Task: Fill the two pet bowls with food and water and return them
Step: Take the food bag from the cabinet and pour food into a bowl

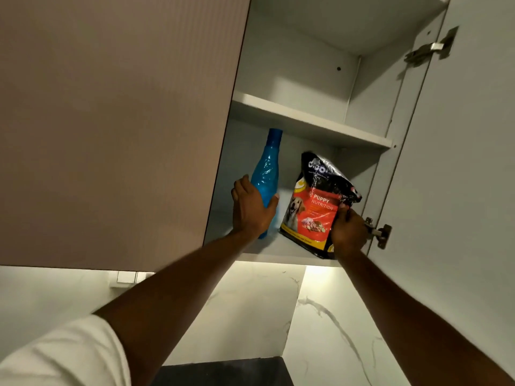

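Note:
Both arms reach up into an open wall cabinet. A blue plastic water bottle (267, 168) stands upright at the left of the lower shelf, and my left hand (250, 210) is wrapped around its lower body. To its right a black and red puppy food bag (315, 210) leans tilted on the same shelf. My right hand (349, 232) grips the bag's right edge near the bottom. No pet bowls are in view.
The cabinet's lower shelf (278, 250) holds both items; the upper shelf (312, 121) shows nothing on it. The right door (459, 162) stands open, the left door (111, 121) is closed. Marble wall and a dark counter (223, 374) lie below.

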